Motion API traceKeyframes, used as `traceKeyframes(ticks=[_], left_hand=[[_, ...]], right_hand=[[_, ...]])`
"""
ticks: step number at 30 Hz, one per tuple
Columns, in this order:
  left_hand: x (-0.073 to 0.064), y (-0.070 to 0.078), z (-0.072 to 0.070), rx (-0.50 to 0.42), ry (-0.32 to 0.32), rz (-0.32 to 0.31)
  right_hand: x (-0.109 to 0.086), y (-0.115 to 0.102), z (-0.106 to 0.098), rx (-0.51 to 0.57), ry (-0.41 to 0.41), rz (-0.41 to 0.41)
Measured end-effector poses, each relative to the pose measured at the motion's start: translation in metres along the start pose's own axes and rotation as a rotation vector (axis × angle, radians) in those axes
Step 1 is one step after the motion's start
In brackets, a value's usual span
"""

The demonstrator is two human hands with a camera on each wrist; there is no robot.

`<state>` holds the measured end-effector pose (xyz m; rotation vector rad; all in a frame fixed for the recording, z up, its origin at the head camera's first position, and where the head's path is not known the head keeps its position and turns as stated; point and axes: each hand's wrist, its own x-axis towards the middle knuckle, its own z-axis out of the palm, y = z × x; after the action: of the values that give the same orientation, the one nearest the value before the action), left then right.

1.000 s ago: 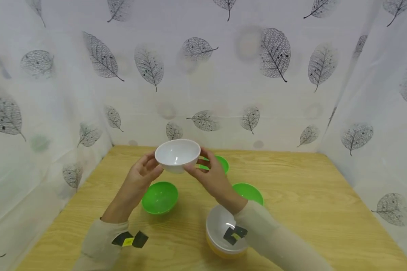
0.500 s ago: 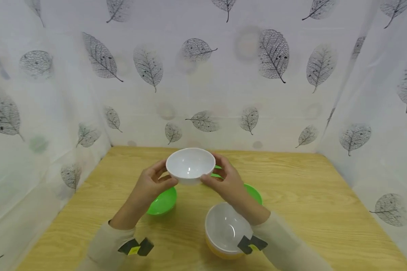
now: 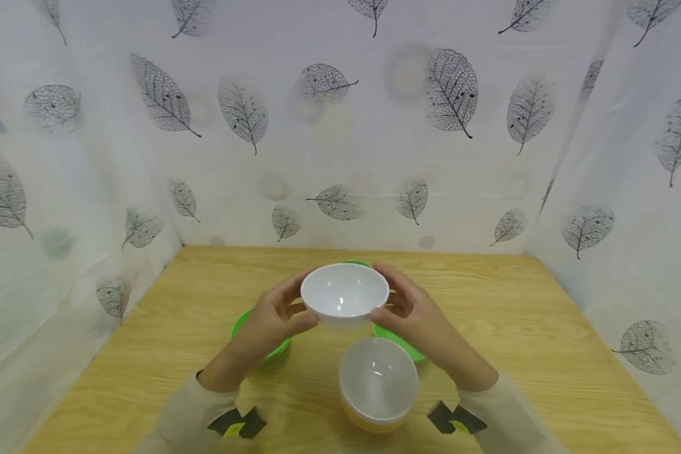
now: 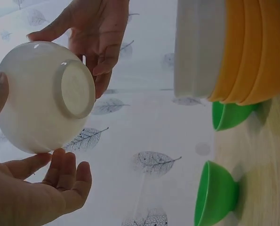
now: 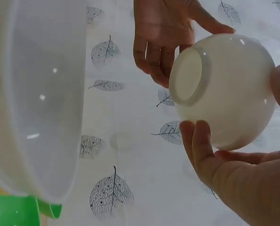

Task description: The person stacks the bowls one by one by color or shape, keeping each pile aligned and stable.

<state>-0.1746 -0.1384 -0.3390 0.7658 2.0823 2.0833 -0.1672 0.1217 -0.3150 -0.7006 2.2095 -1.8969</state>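
Grip: our left hand (image 3: 275, 321) and right hand (image 3: 413, 315) pinch a glossy white round bowl (image 3: 345, 291) aloft from opposite sides.
Pale wooden tabletop (image 3: 533, 340): stretches rightward to a leaf-printed white curtain (image 3: 630, 277).

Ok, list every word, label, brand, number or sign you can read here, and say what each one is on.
No readable text anywhere.
Yellow patch at the left wrist: any marking is too small and blurred to read.
Yellow patch at the right wrist: likewise.
Held white bowl: no lettering visible, base included.
Leaf-print sheet: pictures only.
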Motion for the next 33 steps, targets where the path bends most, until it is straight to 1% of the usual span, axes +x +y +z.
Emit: traceKeyframes(ticks=[3,7,11,15,18,21,23,25,29,33], left_hand=[[0.001,-0.001,0.005,0.048,-0.042,-0.002],[0.003,-0.002,0.012,0.108,-0.062,-0.016],[0.006,-0.007,0.020,0.161,-0.102,-0.012],[0.006,-0.013,0.026,0.203,-0.165,0.013],[0.005,-0.019,0.030,0.231,-0.211,0.023],[0.003,-0.025,0.033,0.252,-0.244,0.028],[0.002,-0.030,0.036,0.255,-0.257,0.026],[0.001,-0.035,0.038,0.251,-0.266,0.019],[-0.001,-0.043,0.041,0.235,-0.280,0.006],[-0.004,-0.048,0.042,0.203,-0.291,-0.032]], right_hand=[[-0.009,0.008,-0.008,-0.042,-0.047,-0.087],[-0.017,0.017,-0.018,-0.126,-0.060,-0.176],[-0.026,0.023,-0.028,-0.213,-0.050,-0.229],[-0.036,0.031,-0.035,-0.277,-0.057,-0.271],[-0.042,0.037,-0.038,-0.320,-0.064,-0.275],[-0.049,0.041,-0.039,-0.371,-0.075,-0.240],[-0.053,0.042,-0.039,-0.408,-0.083,-0.213],[-0.055,0.044,-0.039,-0.436,-0.101,-0.204],[-0.058,0.049,-0.039,-0.467,-0.119,-0.233],[-0.062,0.057,-0.038,-0.468,-0.114,-0.231]])
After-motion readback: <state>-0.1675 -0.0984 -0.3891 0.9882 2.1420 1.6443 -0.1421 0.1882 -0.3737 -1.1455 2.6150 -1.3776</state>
